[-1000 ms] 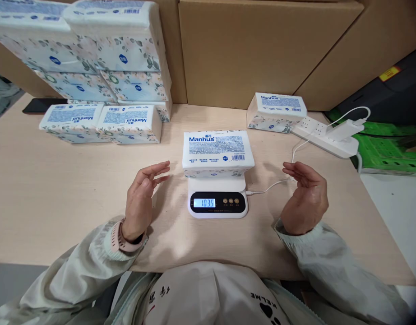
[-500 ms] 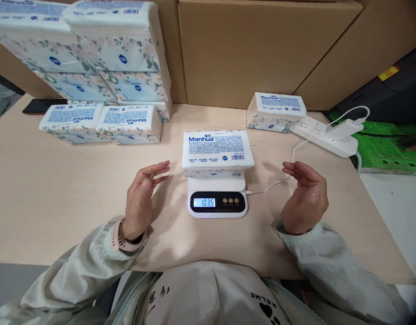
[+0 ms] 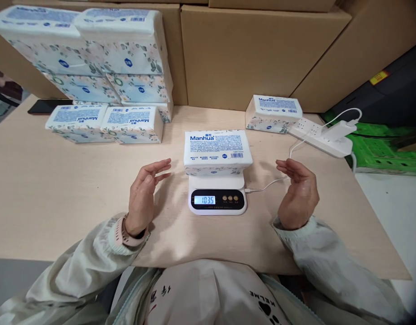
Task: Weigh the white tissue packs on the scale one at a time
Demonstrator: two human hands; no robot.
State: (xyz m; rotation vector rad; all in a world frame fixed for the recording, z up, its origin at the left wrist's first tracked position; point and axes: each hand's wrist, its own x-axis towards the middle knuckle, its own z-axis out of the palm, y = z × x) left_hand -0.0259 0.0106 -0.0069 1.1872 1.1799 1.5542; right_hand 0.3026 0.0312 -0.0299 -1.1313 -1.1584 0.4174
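Observation:
A pack of tissues (image 3: 217,151) with blue Manhua print lies on a white digital scale (image 3: 217,183). The lit display reads 103.5. To the left of the pack, apart from it, my left hand (image 3: 143,194) is open with its fingers stretched out and nothing in it. My right hand (image 3: 298,194) is likewise open and empty on the other side, over the table near the white cable (image 3: 269,184) that runs to the scale. Neither hand touches the pack or the scale.
Several tissue packs (image 3: 133,56) are stacked at the back left, beside a dark phone-like slab (image 3: 47,106). Another tissue pack (image 3: 274,113) sits at the back right against a power strip (image 3: 321,137). Cardboard boxes (image 3: 255,58) line the table's (image 3: 76,194) far edge.
The view has shifted slightly. My right hand has come a little closer to the scale; my left hand is nearly still. The pack and the 103.5 reading are unchanged.

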